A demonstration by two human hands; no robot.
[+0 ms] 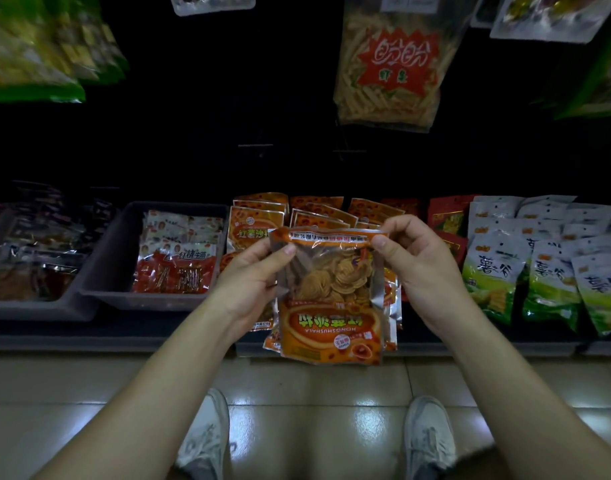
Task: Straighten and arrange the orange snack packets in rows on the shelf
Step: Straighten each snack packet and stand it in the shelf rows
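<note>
Dim shelf: left hand and right hand pinch an inverted packet; reshelved unturned, its row would likely mismatch.

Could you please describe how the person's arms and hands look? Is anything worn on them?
The left forearm and the right forearm are bare; no sleeves show. The left hand and the right hand wear no gloves, and I see no rings, watch or bracelet. The thumbnails look short and unpainted.
</note>
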